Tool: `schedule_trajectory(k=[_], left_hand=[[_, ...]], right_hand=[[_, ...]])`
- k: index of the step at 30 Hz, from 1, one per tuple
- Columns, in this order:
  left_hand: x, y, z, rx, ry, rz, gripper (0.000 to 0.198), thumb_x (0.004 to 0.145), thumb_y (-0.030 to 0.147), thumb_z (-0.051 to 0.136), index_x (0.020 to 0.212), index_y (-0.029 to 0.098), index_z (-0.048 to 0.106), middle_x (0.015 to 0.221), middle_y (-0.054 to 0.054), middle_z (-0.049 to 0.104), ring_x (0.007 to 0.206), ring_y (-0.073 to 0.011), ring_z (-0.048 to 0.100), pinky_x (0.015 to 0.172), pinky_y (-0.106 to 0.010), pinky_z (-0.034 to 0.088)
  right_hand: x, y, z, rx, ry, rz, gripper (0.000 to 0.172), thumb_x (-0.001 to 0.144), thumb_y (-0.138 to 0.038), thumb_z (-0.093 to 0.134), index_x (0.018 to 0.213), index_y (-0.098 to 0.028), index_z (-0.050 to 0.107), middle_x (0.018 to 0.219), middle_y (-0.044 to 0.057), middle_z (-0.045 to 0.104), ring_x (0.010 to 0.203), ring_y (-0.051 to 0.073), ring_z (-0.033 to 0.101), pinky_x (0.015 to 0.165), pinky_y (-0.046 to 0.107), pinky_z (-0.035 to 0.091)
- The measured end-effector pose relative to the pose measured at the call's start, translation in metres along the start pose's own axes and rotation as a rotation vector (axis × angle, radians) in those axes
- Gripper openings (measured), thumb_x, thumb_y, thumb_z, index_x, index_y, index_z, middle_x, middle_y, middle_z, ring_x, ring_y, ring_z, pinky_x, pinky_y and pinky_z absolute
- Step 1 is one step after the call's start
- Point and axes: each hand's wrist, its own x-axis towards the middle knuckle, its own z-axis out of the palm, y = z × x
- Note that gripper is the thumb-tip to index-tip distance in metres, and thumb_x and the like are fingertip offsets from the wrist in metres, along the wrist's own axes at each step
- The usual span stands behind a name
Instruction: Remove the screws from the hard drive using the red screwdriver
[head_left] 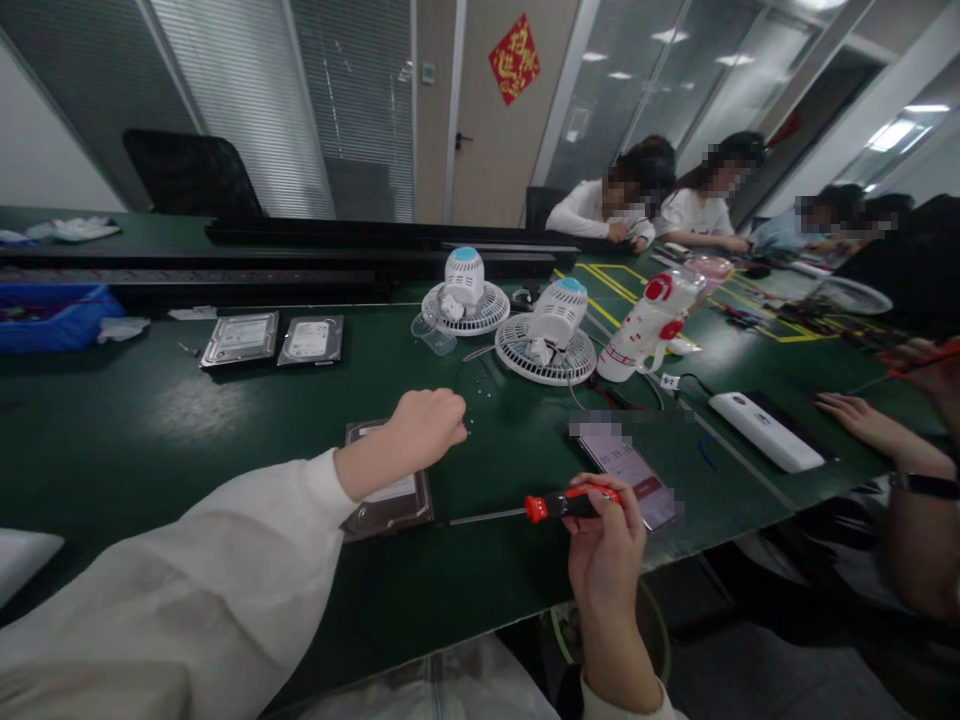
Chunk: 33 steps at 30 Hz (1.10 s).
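Two white fans [559, 315] lie on the green counter [180, 420], their round guards down. A red-and-white bottle [637, 325] is just right of them. Nearer, at the right, lies a phone [637, 480], with a white case [765, 432] farther right. A blue bin [56, 320] sits at left, near dark rails [300, 282]. Beyond are a black chair [191, 170], a door [487, 180] bearing a red sign [514, 58] and, far right, seated people [596, 208].
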Motion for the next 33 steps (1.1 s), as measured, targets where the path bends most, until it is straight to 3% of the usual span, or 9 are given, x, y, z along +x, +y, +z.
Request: schedule_trajectory(k=[5,10,15,18,22,26,33], left_hand=[[0.033,0.002,0.011,-0.027,0.015,0.009,0.017,0.093,0.021,0.058,0.092,0.012,0.072,0.106,-0.013,0.073,0.097,-0.0258,0.072,0.077,-0.032,0.053],[0.041,-0.009,0.02,-0.101,0.023,-0.005,0.023,0.095,0.027,0.055,0.093,0.016,0.074,0.105,-0.009,0.075,0.095,-0.0225,0.071,0.075,-0.029,0.053],[0.024,-0.04,0.016,-0.159,0.101,-0.075,0.033,0.1,0.035,0.046,0.108,0.018,0.073,0.111,-0.008,0.074,0.099,-0.0229,0.068,0.078,-0.032,0.054],[0.01,-0.063,0.021,-0.186,0.234,-0.127,0.034,0.098,0.033,0.046,0.108,0.015,0.072,0.113,-0.011,0.072,0.108,-0.0252,0.063,0.088,-0.035,0.053],[-0.009,-0.084,0.035,-0.291,0.194,-0.166,0.046,0.096,0.047,0.05,0.119,0.011,0.068,0.118,-0.013,0.07,0.113,-0.0271,0.062,0.096,-0.04,0.05],[-0.027,-0.087,0.045,-0.346,0.135,-0.171,0.063,0.088,0.065,0.057,0.124,0.014,0.066,0.121,-0.013,0.069,0.113,-0.0293,0.063,0.095,-0.041,0.051],[-0.039,-0.08,0.05,-0.398,0.176,-0.168,0.055,0.089,0.061,0.058,0.121,0.017,0.068,0.124,-0.011,0.068,0.114,-0.0293,0.064,0.091,-0.04,0.053]], right_hand=[[-0.001,-0.002,0.0,0.002,0.001,0.009,0.025,0.064,-0.03,0.076,0.081,-0.019,0.062,0.081,-0.001,0.065,0.063,0.009,0.057,0.05,0.017,0.042],[-0.002,-0.002,-0.001,0.003,-0.014,0.021,0.027,0.065,-0.031,0.078,0.081,-0.018,0.061,0.081,-0.001,0.065,0.063,0.009,0.057,0.049,0.017,0.042],[-0.001,-0.001,0.001,0.013,-0.041,0.025,0.03,0.066,-0.034,0.082,0.082,-0.018,0.062,0.08,-0.001,0.066,0.06,0.007,0.054,0.045,0.015,0.037],[0.001,-0.001,0.003,0.017,-0.019,0.04,0.036,0.064,-0.036,0.087,0.081,-0.018,0.061,0.077,-0.003,0.066,0.058,0.006,0.055,0.045,0.014,0.038],[0.005,-0.001,0.003,0.043,0.011,0.066,0.044,0.055,-0.036,0.093,0.082,-0.018,0.062,0.076,-0.003,0.068,0.059,0.007,0.059,0.046,0.015,0.043],[0.008,0.002,0.002,0.08,0.052,0.076,0.048,0.049,-0.038,0.095,0.078,-0.016,0.065,0.072,-0.003,0.069,0.061,0.008,0.063,0.053,0.019,0.052],[0.013,-0.003,0.007,0.185,0.089,0.117,0.046,0.044,-0.04,0.096,0.069,-0.017,0.065,0.068,-0.005,0.069,0.064,0.008,0.066,0.058,0.02,0.057]])
